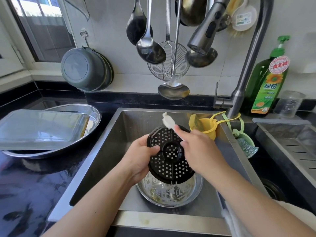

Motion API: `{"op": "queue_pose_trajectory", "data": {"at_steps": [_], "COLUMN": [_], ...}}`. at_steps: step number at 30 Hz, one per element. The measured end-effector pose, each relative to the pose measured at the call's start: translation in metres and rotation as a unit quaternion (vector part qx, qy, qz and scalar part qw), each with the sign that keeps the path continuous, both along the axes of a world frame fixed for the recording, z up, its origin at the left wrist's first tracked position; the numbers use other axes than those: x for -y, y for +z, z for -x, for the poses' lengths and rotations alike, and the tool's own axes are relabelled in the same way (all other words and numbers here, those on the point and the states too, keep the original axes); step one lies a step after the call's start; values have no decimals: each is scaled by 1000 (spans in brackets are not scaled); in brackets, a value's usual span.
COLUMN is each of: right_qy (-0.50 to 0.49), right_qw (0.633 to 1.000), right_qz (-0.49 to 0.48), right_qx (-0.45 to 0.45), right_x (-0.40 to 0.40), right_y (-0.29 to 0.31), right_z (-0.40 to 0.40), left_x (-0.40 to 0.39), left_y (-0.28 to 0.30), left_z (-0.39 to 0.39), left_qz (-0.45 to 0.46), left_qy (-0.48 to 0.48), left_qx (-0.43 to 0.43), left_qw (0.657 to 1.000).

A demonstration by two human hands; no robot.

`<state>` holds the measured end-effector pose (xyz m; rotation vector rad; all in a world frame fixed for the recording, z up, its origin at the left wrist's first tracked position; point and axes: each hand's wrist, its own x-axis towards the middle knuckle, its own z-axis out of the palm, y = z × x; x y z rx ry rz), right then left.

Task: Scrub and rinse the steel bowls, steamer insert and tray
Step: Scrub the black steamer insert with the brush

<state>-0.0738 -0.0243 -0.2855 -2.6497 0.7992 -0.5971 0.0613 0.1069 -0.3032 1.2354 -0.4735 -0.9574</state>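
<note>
Black perforated steamer insert (169, 153) is held tilted above the sink (109, 151), directly over a steel bowl (171, 194) that sits on the sink floor with residue visible inside. Left hand (141, 157) grips the insert's left rim, thumb curled over the face and fingers behind. Right hand (199, 147) is closed around the handle of a white brush (168, 120), whose head extends past the insert's upper edge; whether the bristles touch the insert cannot be determined. On the dark countertop (25, 185) to the left, a rectangular steel tray (41, 129) lies upside down across a wide steel basin (71, 142). Faucet head (203, 31) hangs above the sink, with no water seen running. Green dish soap bottle (266, 82) stands at the right rear.
</note>
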Motion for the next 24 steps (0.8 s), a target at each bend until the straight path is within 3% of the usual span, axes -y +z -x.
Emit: {"op": "queue_pose_trajectory", "data": {"at_steps": [2, 5, 10, 16, 20, 24], "right_qy": [16, 121, -3, 2, -35, -68], "right_qw": [1000, 991, 999, 998, 994, 983], "right_qz": [-16, -38, -3, -30, -57, -118], "right_qx": [-13, -36, -43, 49, 90, 124], "right_x": [-2, -34, -1, -6, 9, 18], "right_y": [1, -2, 2, 8, 4, 8], "right_z": [3, 0, 3, 10, 11, 15], "left_x": [1, 0, 3, -2, -1, -1], "left_y": [-2, -4, -3, 8, 8, 7], "left_z": [0, 2, -1, -12, -13, -12], "left_qz": [-9, -13, -8, 39, 49, 15], "left_qy": [4, -5, 0, 33, 73, 83], "left_qx": [3, 8, -41, -166, -169, -118], "left_qw": [1000, 1000, 999, 985, 982, 989]}}
